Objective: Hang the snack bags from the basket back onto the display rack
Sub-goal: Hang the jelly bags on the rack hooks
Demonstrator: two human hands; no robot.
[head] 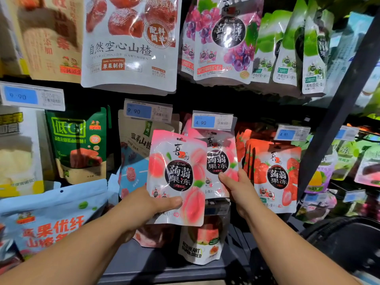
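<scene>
Left hand point(144, 204) pinches a peach jelly bag point(178, 177); right hand point(238, 192) pinches a second peach bag point(221, 161) behind, under a price tag point(212, 121); strawberry bags point(275, 177) beside, rack shelf point(144, 268) below.

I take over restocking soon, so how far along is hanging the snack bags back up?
Done: hung peach bags sit under the 4.90 tag, and the right hand holds them. In hand: the left hand grips a loose peach bag beside them, not yet hung. Left: hooking that bag; the dark basket at lower right does not show what remains.
</scene>
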